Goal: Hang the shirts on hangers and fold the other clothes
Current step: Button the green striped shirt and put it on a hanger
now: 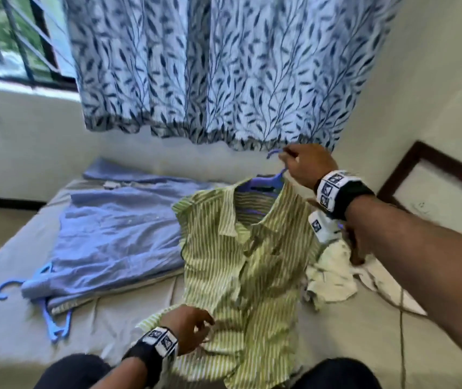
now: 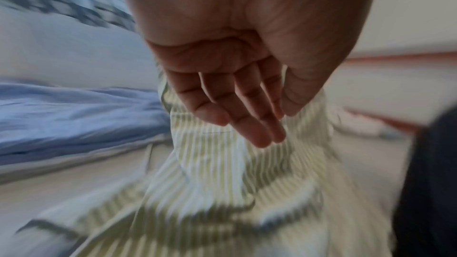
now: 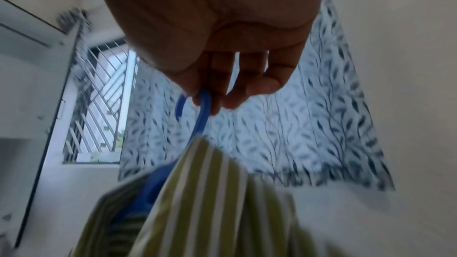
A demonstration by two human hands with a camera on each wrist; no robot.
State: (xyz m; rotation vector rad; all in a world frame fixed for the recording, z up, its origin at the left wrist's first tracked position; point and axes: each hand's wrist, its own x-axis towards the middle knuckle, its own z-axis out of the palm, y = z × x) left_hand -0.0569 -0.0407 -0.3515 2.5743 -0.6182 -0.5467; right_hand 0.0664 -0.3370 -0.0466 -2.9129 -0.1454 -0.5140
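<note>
A green-and-white striped shirt [image 1: 246, 262] hangs on a blue hanger [image 1: 273, 179], its lower part trailing onto the mattress. My right hand [image 1: 288, 158] holds it up, pinching the hanger's hook [image 3: 204, 108] between thumb and fingers. My left hand [image 1: 204, 327] hovers by the shirt's lower left edge. In the left wrist view its fingers [image 2: 254, 130] are straight and relaxed over the striped cloth [image 2: 222, 192], gripping nothing. A blue shirt [image 1: 112, 234] on its own blue hanger [image 1: 5, 290] lies flat on the mattress to the left.
Another blue hanger [image 1: 55, 324] lies by the blue shirt's near corner. A crumpled white garment [image 1: 333, 276] lies at the right, under my right forearm. A leaf-patterned curtain [image 1: 224, 66] hangs behind, and a dark-framed board [image 1: 434, 186] leans on the right wall. The grey mattress [image 1: 13, 332] is bare at front left.
</note>
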